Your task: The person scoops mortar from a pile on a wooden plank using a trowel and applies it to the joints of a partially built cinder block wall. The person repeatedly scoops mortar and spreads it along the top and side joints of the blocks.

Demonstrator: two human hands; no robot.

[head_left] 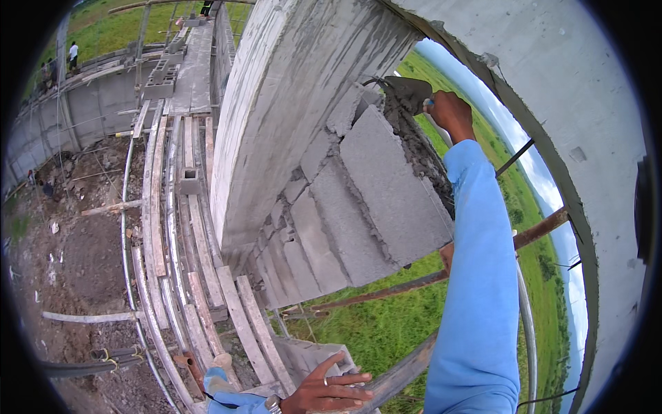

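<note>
My right hand point(452, 117) is closed around the handle of a trowel point(412, 94) at the top of a block wall. The grey blade lies against wet mortar point(414, 134) spread along the wall's upper edge, beside a concrete column point(276, 103). Below the mortar are courses of grey concrete blocks point(393, 186) with rough joints between them. My left hand point(329, 390), wearing a ring, is low in the view with its fingers spread. It lies at the end of a thick grey pole point(403, 372); whether it bears on it I cannot tell.
Scaffold planks point(196, 228) and metal pipes run along the left, with a loose hollow block point(189, 181) on them. More blocks point(162, 79) are stacked farther off. A person point(73, 56) stands far left. A rusty pipe point(541, 229) crosses behind my right arm. Concrete point(586, 90) overhangs at right.
</note>
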